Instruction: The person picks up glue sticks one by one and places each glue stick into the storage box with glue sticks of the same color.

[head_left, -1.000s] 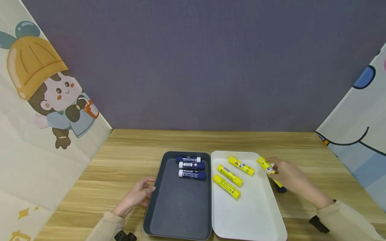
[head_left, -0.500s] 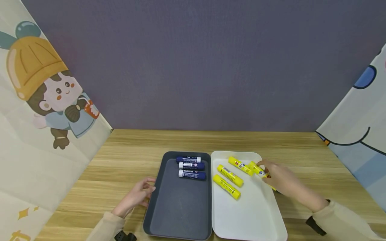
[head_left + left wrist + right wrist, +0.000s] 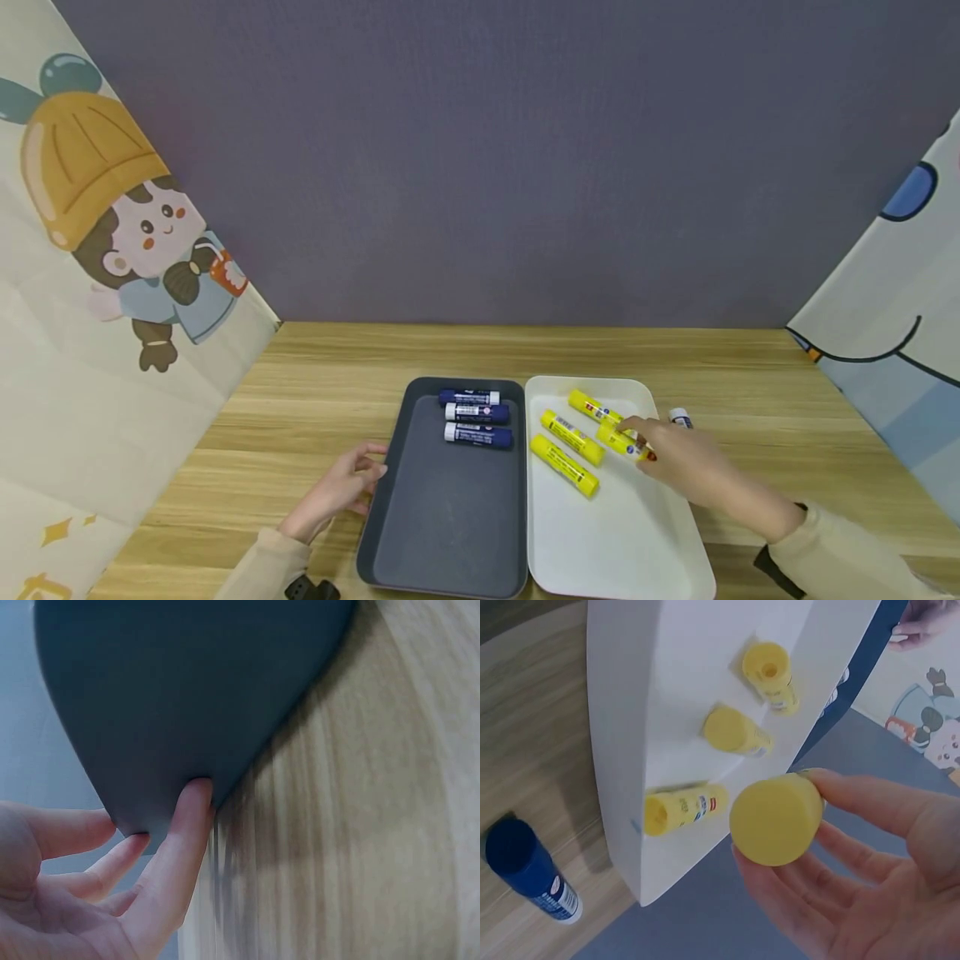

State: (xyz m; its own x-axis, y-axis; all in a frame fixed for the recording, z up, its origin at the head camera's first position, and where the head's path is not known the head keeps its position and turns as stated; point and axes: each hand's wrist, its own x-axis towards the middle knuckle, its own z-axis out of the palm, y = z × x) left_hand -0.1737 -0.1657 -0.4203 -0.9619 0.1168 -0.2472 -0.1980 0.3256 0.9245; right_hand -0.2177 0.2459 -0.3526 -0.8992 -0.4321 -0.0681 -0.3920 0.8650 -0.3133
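My right hand (image 3: 693, 471) pinches a yellow glue stick (image 3: 619, 439) between thumb and fingers over the white tray (image 3: 615, 550). The right wrist view shows the round end of this glue stick (image 3: 775, 821) facing the camera, clear of the tray floor. Three more yellow glue sticks (image 3: 564, 465) lie slanted in that tray. To the left, my left hand (image 3: 341, 485) touches the outer wall of the dark grey tray (image 3: 450, 533) with its fingertips. Three dark blue glue sticks (image 3: 477, 435) with white ends lie at the far end of the grey tray.
A dark blue glue stick (image 3: 536, 874) lies on the wooden table (image 3: 337, 367), just right of the white tray; my right hand partly hides it in the head view. The trays stand side by side. A grey-purple panel (image 3: 480, 167) rises behind the table.
My right hand has carried the yellow glue stick left from the white tray's right edge to over its inside. The blue glue stick's white end now shows beside the tray. My left hand stays put.
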